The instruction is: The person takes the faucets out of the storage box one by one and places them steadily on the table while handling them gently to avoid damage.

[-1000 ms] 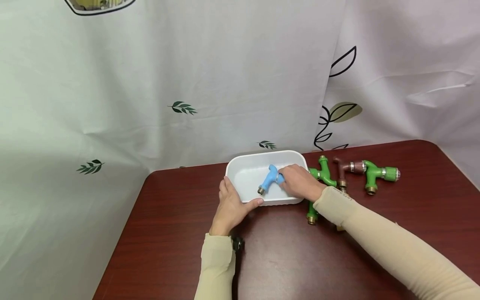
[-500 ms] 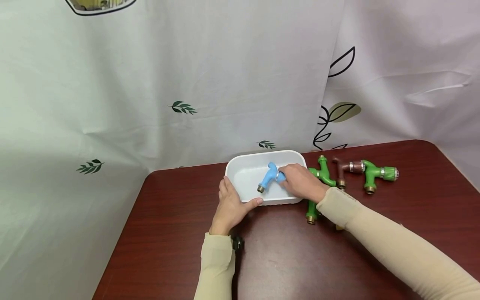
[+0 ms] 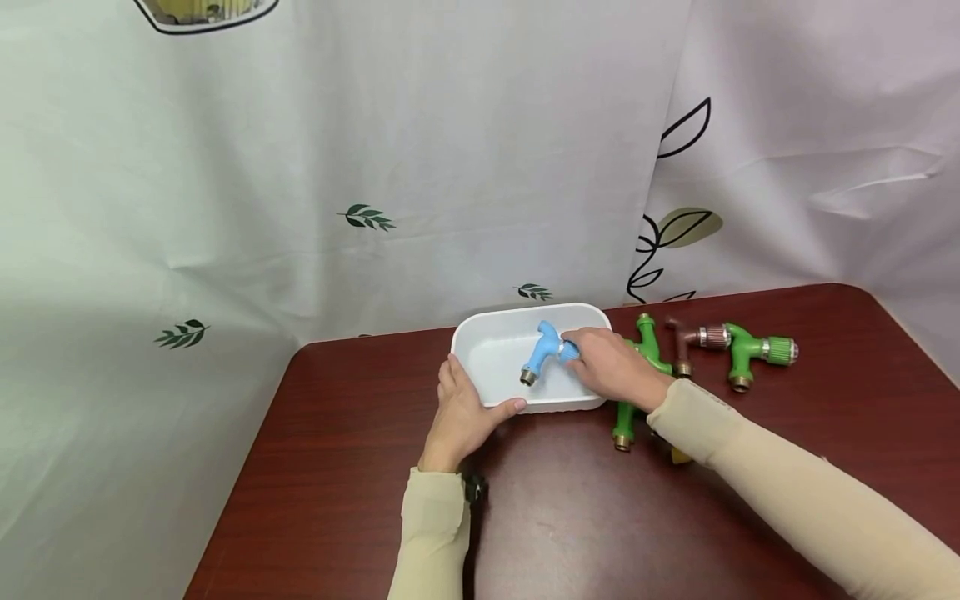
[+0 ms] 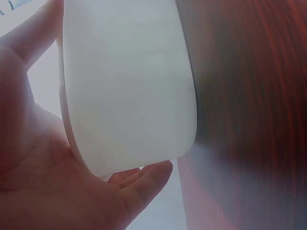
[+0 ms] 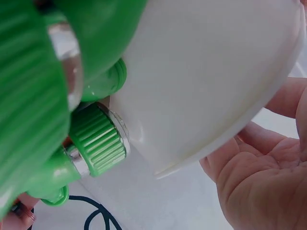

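A light-blue tap (image 3: 545, 348) with a brass threaded end is over the inside of a white plastic basin (image 3: 489, 371). My right hand (image 3: 617, 368) grips it by its ribbed blue handle, reaching over the basin's right rim. Whether the tap touches the basin floor cannot be told. At the front left corner, my left hand (image 3: 459, 417) holds the basin, thumb along the front rim and fingers round the left side. The left wrist view shows the basin's outer wall (image 4: 127, 91) against that palm. In the right wrist view, green taps (image 5: 98, 139) crowd beside the basin.
Right of the basin lie several taps on the dark red table (image 3: 360, 442): green ones (image 3: 622, 427), a brown one (image 3: 684, 343) and another green one (image 3: 742, 358) farthest right. My right forearm partly covers some. A patterned cloth (image 3: 465, 167) hangs behind the table.
The blue tap has risen slightly, then shifted a little right, with the right hand holding it. The left hand and the basin have stayed put.
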A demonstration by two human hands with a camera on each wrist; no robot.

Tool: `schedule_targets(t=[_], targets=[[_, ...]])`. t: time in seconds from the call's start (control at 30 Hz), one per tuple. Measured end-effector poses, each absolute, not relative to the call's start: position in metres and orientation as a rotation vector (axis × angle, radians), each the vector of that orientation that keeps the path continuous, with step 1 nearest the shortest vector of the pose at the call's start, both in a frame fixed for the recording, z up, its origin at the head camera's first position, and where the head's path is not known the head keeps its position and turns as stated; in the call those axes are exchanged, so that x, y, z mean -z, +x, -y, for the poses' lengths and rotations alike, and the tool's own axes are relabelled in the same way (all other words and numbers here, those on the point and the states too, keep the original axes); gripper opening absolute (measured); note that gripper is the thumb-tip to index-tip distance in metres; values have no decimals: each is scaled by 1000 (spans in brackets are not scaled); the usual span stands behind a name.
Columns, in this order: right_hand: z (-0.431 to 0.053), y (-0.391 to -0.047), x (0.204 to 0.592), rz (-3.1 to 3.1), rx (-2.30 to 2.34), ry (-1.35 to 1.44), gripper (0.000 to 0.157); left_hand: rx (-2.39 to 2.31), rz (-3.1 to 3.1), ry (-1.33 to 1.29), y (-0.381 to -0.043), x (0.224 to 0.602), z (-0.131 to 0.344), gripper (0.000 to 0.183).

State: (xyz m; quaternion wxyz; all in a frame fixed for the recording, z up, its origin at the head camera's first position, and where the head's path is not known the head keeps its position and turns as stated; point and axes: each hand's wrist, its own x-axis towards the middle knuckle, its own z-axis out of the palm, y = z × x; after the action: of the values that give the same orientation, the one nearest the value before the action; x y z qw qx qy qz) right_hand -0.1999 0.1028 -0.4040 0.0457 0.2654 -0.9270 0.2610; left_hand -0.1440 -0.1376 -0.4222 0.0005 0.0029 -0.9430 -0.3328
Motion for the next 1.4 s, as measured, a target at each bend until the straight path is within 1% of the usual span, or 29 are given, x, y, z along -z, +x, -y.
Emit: schedule_targets(t=[0.1, 0.2, 0.6, 1.4], targets=[[-106, -198, 403, 2840, -799, 791, 31, 1045, 2963, 14, -144, 422, 137, 132], [-108, -196, 401, 2851, -806, 779, 38, 1045, 2964, 16, -144, 423, 138, 133], [-121, -188, 394, 2857, -882, 769, 40, 1038, 2968, 39, -145, 423, 138, 133], [-156, -172, 388, 2853, -850, 792, 44, 1009, 2974, 38, -147, 425, 138, 133]])
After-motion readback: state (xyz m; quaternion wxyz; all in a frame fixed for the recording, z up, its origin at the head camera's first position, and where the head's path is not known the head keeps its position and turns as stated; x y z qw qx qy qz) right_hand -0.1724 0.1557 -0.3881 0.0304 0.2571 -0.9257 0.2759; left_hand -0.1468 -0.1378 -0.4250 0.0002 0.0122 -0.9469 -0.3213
